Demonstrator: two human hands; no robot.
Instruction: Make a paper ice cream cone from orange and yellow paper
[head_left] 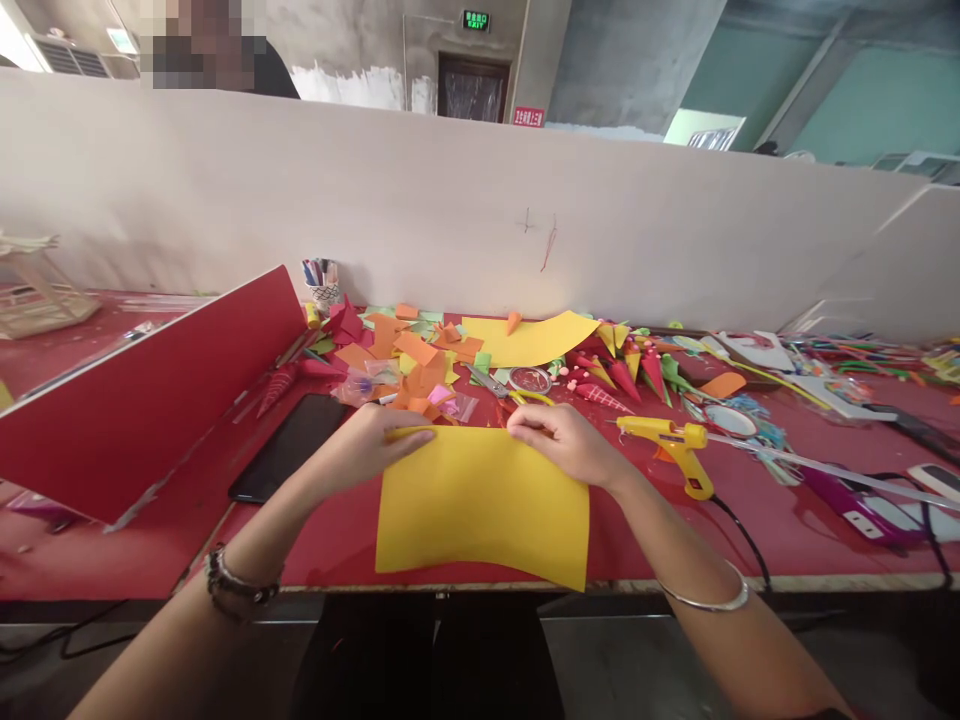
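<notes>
A yellow sheet of paper (484, 505) spans the space between my hands at the table's front edge, its lower edge bowed. My left hand (379, 440) pinches the sheet near its upper left corner. Along the same top edge, my right hand (566, 445) grips the paper further right, thumb and fingers closed on it. Just beyond the sheet lie scissors with yellow handles (531, 397). A yellow hot glue gun (671, 445) rests to the right of my right hand. Beneath my left forearm is a black phone-like slab (289, 445).
Orange paper scraps (420, 365) and red paper cones (622, 378) litter the back of the red table (330, 545). A red board (165, 395) leans at left near a pen cup (322, 282). A purple power strip (855, 505) lies right. Behind the white partition (420, 200) is a person (274, 70).
</notes>
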